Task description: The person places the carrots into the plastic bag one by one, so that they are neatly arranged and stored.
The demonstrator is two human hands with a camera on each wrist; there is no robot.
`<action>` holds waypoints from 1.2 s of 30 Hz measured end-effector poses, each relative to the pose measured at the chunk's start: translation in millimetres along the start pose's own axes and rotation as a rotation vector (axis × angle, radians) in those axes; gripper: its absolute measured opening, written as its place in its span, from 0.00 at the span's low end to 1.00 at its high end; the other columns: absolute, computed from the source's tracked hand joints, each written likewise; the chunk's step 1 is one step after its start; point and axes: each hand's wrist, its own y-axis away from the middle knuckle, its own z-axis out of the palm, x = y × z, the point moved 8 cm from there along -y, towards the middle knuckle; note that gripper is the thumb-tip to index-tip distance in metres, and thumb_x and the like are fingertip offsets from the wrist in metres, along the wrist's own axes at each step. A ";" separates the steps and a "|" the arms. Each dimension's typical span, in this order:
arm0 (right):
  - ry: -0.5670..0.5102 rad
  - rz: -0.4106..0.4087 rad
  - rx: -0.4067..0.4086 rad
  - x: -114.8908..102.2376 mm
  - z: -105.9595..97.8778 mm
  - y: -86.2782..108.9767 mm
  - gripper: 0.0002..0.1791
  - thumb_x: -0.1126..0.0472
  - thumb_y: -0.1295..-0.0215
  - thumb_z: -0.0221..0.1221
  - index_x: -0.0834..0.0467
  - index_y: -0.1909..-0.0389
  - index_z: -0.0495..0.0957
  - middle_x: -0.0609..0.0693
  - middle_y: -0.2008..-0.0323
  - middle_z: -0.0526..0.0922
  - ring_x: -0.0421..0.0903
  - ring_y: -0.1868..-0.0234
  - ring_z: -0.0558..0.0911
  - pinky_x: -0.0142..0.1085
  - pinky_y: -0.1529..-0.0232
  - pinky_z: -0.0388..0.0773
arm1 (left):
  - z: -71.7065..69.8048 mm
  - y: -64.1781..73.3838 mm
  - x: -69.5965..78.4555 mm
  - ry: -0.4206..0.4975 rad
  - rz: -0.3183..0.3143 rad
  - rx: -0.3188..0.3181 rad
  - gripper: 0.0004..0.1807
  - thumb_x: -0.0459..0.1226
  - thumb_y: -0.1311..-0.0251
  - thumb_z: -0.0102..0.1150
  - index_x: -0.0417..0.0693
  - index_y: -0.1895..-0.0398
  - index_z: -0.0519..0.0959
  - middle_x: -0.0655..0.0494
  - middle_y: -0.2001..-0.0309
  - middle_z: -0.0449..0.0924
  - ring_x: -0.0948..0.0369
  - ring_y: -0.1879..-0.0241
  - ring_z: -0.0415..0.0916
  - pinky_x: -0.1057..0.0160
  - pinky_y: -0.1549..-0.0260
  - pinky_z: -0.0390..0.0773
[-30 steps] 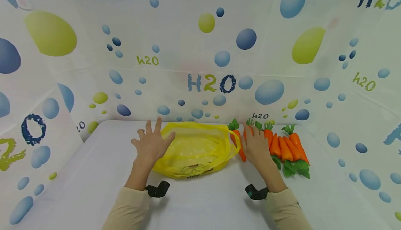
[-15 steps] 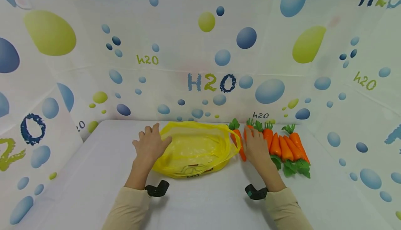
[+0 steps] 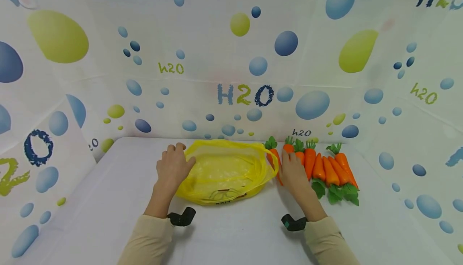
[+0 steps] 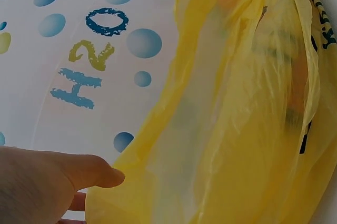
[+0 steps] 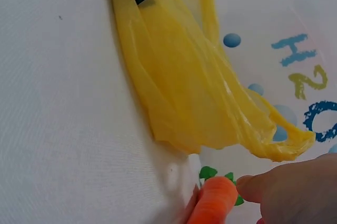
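Observation:
A translucent yellow plastic bag [image 3: 224, 170] lies on the white table, its looped handle toward the right. At its left end is my left hand [image 3: 174, 168], fingers bent and thumb apart. In the left wrist view the thumb [image 4: 102, 173] lies against or just beside the bag's edge; the other fingers are mostly hidden. My right hand [image 3: 294, 172] is low among the carrots, between a single carrot [image 3: 273, 155] beside the bag and the others. The right wrist view has its thumb beside an orange carrot [image 5: 213, 200]; I cannot tell whether they touch.
A row of several orange carrots [image 3: 330, 170] with green leaves lies right of my right hand. A patterned white backdrop [image 3: 231, 64] rises behind the table [image 3: 231, 237]. Orange shapes show dimly through the bag in the left wrist view.
My left hand has lowered and its fingers have bent in toward the bag's left edge. My right hand has shifted slightly down and left, uncovering more of the carrots behind it.

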 end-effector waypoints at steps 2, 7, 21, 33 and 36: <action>-0.002 0.003 -0.013 0.6 2.9 -0.2 0.32 0.59 0.27 0.53 0.70 0.28 0.58 0.71 0.38 0.69 0.65 0.40 0.73 0.57 0.36 0.73 | -0.9 -0.1 0.3 0.003 0.005 0.003 0.27 0.46 0.33 0.54 0.36 0.38 0.70 0.35 0.46 0.73 0.42 0.53 0.72 0.41 0.54 0.79; -0.021 0.019 -0.040 2.8 10.0 -0.9 0.30 0.58 0.27 0.51 0.71 0.31 0.61 0.70 0.42 0.71 0.63 0.46 0.75 0.56 0.38 0.75 | -2.3 -0.1 0.1 0.000 -0.002 0.000 0.24 0.44 0.33 0.53 0.35 0.43 0.74 0.36 0.50 0.76 0.45 0.59 0.75 0.43 0.57 0.82; -0.025 0.041 -0.094 3.0 18.2 1.5 0.20 0.55 0.26 0.52 0.69 0.49 0.75 0.61 0.57 0.74 0.54 0.62 0.75 0.51 0.50 0.81 | -4.2 -0.5 -0.6 0.040 -0.003 0.002 0.20 0.39 0.31 0.48 0.34 0.46 0.77 0.37 0.53 0.81 0.45 0.63 0.79 0.45 0.59 0.82; -0.049 0.066 -0.136 4.4 27.1 3.4 0.18 0.54 0.30 0.57 0.66 0.53 0.77 0.60 0.59 0.77 0.52 0.63 0.76 0.51 0.51 0.83 | -4.2 -1.9 -2.0 0.053 -0.002 0.001 0.17 0.37 0.29 0.49 0.34 0.47 0.80 0.38 0.53 0.83 0.48 0.65 0.80 0.48 0.62 0.84; -0.071 0.070 -0.145 4.8 28.5 4.9 0.18 0.53 0.30 0.57 0.66 0.54 0.78 0.59 0.61 0.77 0.51 0.65 0.75 0.50 0.52 0.84 | -4.7 -2.2 -1.9 0.055 -0.002 0.007 0.17 0.37 0.29 0.48 0.35 0.48 0.81 0.38 0.53 0.84 0.47 0.64 0.81 0.47 0.62 0.84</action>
